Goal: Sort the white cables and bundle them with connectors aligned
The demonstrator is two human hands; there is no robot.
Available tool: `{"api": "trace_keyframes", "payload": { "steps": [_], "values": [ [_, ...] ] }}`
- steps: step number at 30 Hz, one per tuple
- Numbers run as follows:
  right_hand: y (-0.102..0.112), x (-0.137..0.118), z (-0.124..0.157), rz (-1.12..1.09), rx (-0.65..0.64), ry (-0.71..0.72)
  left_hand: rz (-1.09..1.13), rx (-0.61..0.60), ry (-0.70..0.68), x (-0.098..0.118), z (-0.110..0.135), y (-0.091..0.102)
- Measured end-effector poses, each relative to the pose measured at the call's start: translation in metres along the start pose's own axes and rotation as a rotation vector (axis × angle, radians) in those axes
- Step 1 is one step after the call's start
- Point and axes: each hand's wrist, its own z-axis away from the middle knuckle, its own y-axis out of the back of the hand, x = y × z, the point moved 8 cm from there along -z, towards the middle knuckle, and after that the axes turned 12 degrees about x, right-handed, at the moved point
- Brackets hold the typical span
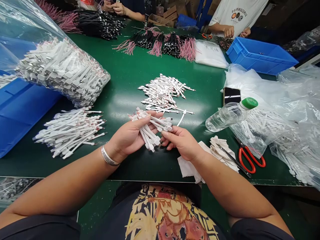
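Note:
My left hand [130, 136] is closed round a bundle of short white wire pieces [151, 128], held just above the green table [120, 86]. My right hand [181, 141] pinches the lower ends of the same bundle with its fingertips. A loose pile of the same white pieces [165, 93] lies on the table just beyond my hands. Another pile [71, 130] lies to the left of my left hand. A silver bracelet [108, 157] is on my left wrist.
A clear bag full of white pieces [62, 70] rests on a blue tray [20, 110] at left. At right lie a plastic bottle [228, 115], a phone [231, 95], red scissors [247, 156], white cloth [217, 148] and plastic bags [287, 110]. Other people's hands [228, 31] work across the table near black-and-pink wire bundles [172, 45] and a blue bin [260, 55].

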Motion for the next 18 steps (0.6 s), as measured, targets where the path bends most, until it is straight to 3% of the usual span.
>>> {"api": "trace_keyframes", "payload": {
  "steps": [7,13,18],
  "values": [
    [-0.015,0.01,0.009,0.058,-0.179,-0.125,-0.004,0.089,-0.058,0.006,-0.002,0.004],
    [-0.018,0.005,0.01,0.088,-0.187,-0.051,-0.012,0.114,-0.074,0.005,-0.004,0.006],
    [-0.019,0.009,0.012,0.101,-0.187,-0.105,-0.011,0.128,-0.085,0.004,-0.005,0.008]
  ]
}}
